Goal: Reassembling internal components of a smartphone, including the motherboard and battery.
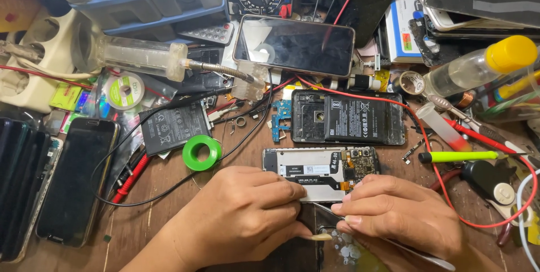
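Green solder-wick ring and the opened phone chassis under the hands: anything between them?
Head view: only bare wooden bench between the green ring and the opened phone chassis.

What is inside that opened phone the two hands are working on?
Inside the opened white-framed phone a dark circuit board and a black ribbon strip show. The left hand and right hand cover its lower half, hiding whatever lies there.
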